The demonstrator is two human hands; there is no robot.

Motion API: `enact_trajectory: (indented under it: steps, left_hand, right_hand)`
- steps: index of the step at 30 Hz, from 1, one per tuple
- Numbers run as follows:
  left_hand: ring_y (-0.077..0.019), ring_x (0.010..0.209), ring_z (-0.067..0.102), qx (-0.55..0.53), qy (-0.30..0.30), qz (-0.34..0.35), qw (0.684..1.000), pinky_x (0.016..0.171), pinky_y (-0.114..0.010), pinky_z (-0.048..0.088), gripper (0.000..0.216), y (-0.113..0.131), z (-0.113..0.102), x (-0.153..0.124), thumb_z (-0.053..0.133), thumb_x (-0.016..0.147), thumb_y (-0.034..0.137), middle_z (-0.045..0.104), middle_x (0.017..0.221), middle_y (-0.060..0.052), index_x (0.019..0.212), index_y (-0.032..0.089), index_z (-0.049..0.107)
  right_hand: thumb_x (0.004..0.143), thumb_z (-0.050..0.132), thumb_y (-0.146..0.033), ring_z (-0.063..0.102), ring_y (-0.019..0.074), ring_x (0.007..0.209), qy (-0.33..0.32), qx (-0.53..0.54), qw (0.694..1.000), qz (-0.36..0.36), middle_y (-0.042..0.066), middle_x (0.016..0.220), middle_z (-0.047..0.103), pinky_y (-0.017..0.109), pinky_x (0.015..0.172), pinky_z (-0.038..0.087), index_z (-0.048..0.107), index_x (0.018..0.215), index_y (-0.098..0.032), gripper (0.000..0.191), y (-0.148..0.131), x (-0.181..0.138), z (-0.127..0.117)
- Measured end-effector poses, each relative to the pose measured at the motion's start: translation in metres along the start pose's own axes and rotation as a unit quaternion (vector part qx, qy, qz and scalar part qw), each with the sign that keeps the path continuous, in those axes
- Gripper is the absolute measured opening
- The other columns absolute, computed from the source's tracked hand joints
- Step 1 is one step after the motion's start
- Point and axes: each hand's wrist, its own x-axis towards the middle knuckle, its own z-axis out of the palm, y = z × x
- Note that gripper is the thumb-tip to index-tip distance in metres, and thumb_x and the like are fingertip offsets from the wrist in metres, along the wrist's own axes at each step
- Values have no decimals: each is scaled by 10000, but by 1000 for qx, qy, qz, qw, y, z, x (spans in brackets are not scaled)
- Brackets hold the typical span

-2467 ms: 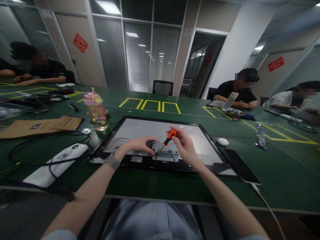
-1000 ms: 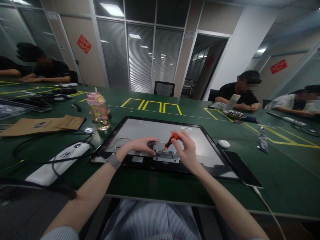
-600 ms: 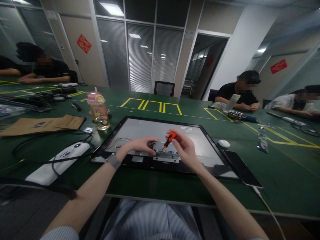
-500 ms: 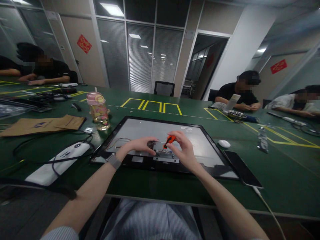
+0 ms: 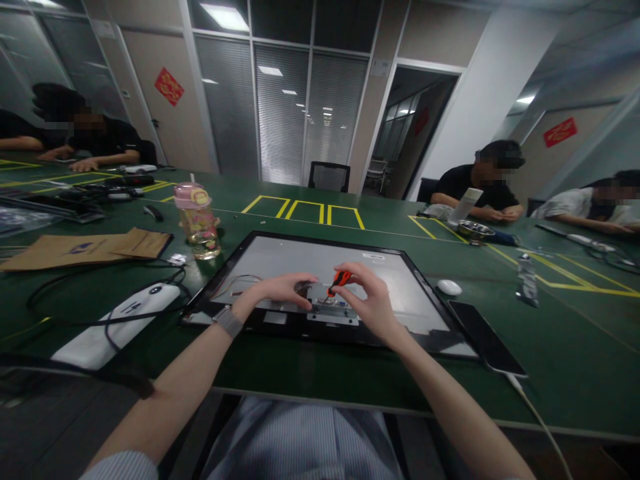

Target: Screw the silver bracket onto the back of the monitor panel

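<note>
A flat display panel with a black frame lies back side up on the green table in front of me. Near its front edge sits a metal bracket with small connectors on it. My right hand pinches a short orange-and-black screwdriver, its shaft slanting down to the bracket. Thumb and fingers of my left hand curve around the bracket's left side and a dark part there, gripping it; the contact is partly hidden. Thin wires run across the panel left of that hand.
On the left are a white power strip with black cables, a brown paper bag and a pink-lidded bottle. At right lie a white mouse-like object, a phone on a cable, and a small pouch. Several people sit across the table.
My hands, the screwdriver and the panel stay in nearly the same place. The view shifts very slightly. At far left, a person's hands have moved a little.
</note>
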Motion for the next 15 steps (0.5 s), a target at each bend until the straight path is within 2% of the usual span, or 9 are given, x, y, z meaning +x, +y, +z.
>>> enact_trajectory:
  steps: [2,5,7,12,15]
  left_hand:
    - [-238,1265,401,1,-2,-1,1000,1052,-312,296,729,1,0,0,753,630,364,429,1390,-71,1275,190,462]
    - [-232,1253,412,7,-2,3,1000,1049,-312,300,713,0,0,1,751,637,358,440,1380,-71,1270,194,468]
    - [-230,1248,418,6,-2,11,1000,1049,-315,301,710,-2,0,1,753,637,362,446,1375,-65,1268,204,471]
    - [-228,1271,393,-2,-1,16,1000,1070,-322,275,716,-3,1,2,760,631,347,431,1393,-57,1272,216,470]
    - [-227,1261,404,-5,2,2,1000,1061,-323,288,714,-2,1,1,761,627,337,437,1390,-50,1270,224,471]
  right_hand:
    - [811,622,-184,625,159,802,25,-17,999,-9,52,930,634,298,715,545,592,1053,-231,248,2,-1,1]
    - [814,613,-161,643,160,824,32,-16,999,-19,59,983,652,312,765,541,541,1128,-238,330,5,-3,5]
    - [818,605,-157,648,167,849,25,-15,999,-22,69,1019,652,324,789,536,514,1159,-238,362,5,-5,6]
    - [847,528,-151,628,188,889,-25,-20,999,-18,81,991,623,351,802,519,517,1139,-215,299,-2,-3,1]
    - [823,572,-171,607,191,897,-10,-34,999,-35,74,979,600,347,802,506,561,1066,-212,247,-5,1,-1]
